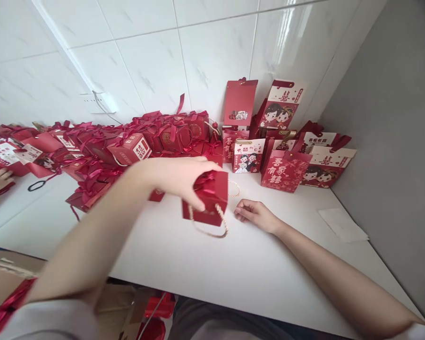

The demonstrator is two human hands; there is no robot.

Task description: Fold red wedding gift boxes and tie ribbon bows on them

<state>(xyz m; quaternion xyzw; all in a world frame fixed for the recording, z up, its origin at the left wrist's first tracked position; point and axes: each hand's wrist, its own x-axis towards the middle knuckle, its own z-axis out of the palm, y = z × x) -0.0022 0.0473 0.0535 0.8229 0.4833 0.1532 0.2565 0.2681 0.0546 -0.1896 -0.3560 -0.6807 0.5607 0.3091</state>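
Clasping the red box from above, the left hand should keep it level. The right hand rests half-curled, apparently empty.

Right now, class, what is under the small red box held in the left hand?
Its rope handle hangs below the small red box over the white table. The spot directly beneath is covered by the box.

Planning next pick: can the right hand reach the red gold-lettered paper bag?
Likely yes: the right hand rests empty on the white table, only bare tabletop between it and the red gold-lettered paper bag.
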